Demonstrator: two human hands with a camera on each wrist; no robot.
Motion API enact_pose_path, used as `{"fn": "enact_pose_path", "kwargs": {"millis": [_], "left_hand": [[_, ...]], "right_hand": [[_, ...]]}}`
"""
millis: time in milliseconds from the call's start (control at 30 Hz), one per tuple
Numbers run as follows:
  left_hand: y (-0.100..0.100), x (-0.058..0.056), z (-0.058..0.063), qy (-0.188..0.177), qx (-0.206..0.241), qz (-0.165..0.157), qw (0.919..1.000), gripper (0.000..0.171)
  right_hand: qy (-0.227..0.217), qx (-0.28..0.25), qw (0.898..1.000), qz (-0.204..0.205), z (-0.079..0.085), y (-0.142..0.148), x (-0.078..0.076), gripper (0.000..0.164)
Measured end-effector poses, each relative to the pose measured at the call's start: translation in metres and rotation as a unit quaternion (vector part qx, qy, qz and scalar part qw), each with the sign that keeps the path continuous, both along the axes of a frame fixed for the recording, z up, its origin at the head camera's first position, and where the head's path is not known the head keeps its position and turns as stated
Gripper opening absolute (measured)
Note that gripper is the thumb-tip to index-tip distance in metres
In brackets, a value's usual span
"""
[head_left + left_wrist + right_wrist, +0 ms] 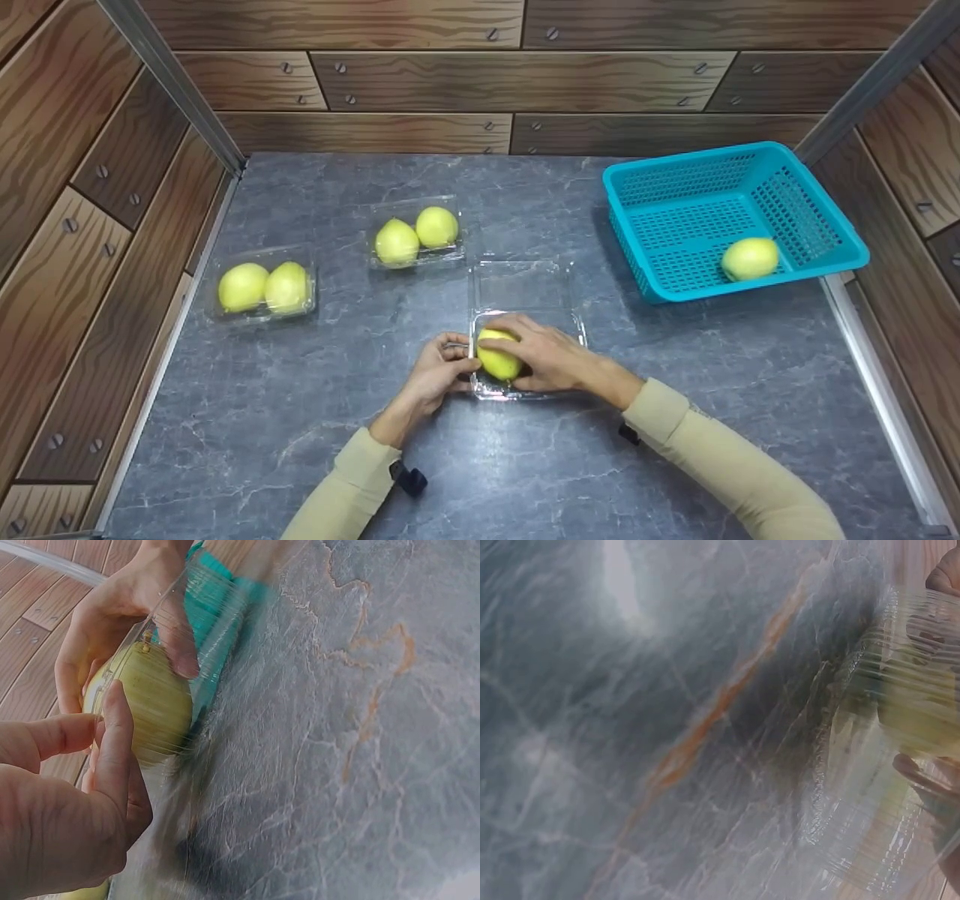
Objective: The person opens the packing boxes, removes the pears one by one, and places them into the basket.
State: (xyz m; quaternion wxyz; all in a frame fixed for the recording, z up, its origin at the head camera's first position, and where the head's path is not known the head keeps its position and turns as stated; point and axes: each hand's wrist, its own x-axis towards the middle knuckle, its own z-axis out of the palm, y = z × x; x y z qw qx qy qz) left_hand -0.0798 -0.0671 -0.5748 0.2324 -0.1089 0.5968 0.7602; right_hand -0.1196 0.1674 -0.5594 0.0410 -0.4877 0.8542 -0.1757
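Note:
My right hand (551,356) grips a yellow lemon (500,364) from above, its fingers curled over the far side. The lemon is inside the left part of a clear plastic clamshell box (491,390), whose lid (523,285) lies folded back away from me. With thumb and fingertips, my left hand (435,375) pinches the box's left wall. In the left wrist view, the lemon (154,701) shows through the clear wall, stem end up. Seen from the right wrist, the box (855,787) is at the right edge, blurred.
A turquoise basket (645,262) with one lemon (750,259) stands at the back right. Two clear boxes, each holding two lemons, are at the left: one box (260,319) near the side wall, another box (431,259) further back. Wood-patterned walls enclose the grey marbled table (300,420).

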Motion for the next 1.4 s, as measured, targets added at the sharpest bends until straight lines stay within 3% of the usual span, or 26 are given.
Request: {"fn": "enact_pose_path", "kwargs": {"millis": [900, 1400], "left_hand": [[0.000, 0.001, 0.000, 0.006, 0.004, -0.003, 1.0000, 0.038], [0.001, 0.002, 0.000, 0.006, 0.006, 0.005, 0.9999, 0.039]], "right_hand": [[-0.008, 0.022, 1.000, 0.007, 0.010, -0.003, 0.000, 0.086], [0.004, 0.023, 1.000, -0.004, 0.025, 0.014, -0.004, 0.086]]}}
